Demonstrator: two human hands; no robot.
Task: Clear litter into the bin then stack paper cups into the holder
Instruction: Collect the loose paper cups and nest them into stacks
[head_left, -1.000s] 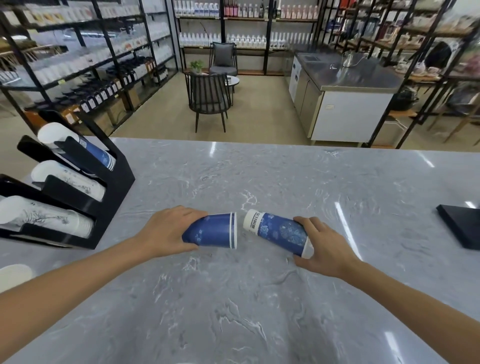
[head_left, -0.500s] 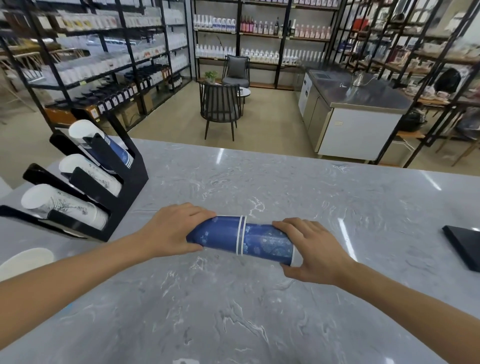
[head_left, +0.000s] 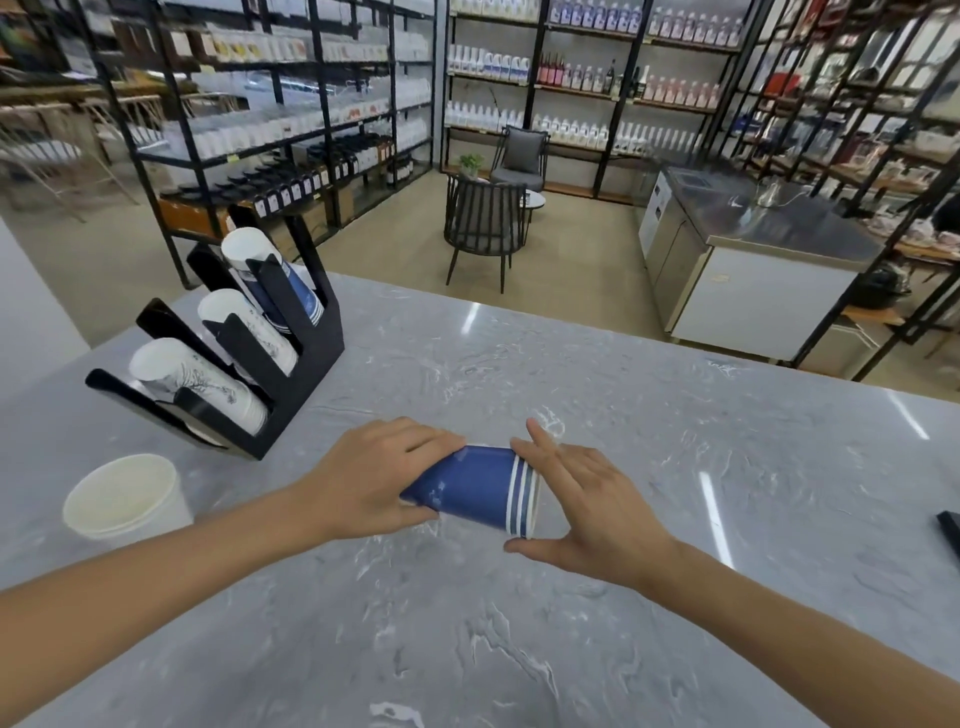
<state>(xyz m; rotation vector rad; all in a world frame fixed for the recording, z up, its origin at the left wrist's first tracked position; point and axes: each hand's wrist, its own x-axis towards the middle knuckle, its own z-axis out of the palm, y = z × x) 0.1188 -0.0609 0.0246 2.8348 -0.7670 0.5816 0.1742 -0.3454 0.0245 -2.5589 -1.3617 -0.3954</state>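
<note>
A nested stack of blue paper cups (head_left: 475, 486) lies on its side above the grey marble counter (head_left: 675, 467), rims pointing right. My left hand (head_left: 379, 475) grips the stack's closed end. My right hand (head_left: 587, 499) is spread flat against the rims, thumb below and fingers above, pressing on the mouth. The black cup holder (head_left: 306, 358) stands at the left with three slanted slots, each holding a stack of cups, the top one blue-striped. A single white paper cup (head_left: 124, 499) stands upright at the near left.
A black flat object (head_left: 950, 530) lies at the counter's right edge. Beyond the counter's far edge are a black chair (head_left: 483, 228), a steel-topped cabinet (head_left: 753, 280) and shelves of bottles.
The two separate blue cups came together and the right one slid fully into the left one. My right hand let go of its grip and now presses flat on the rims. The view shifted left.
</note>
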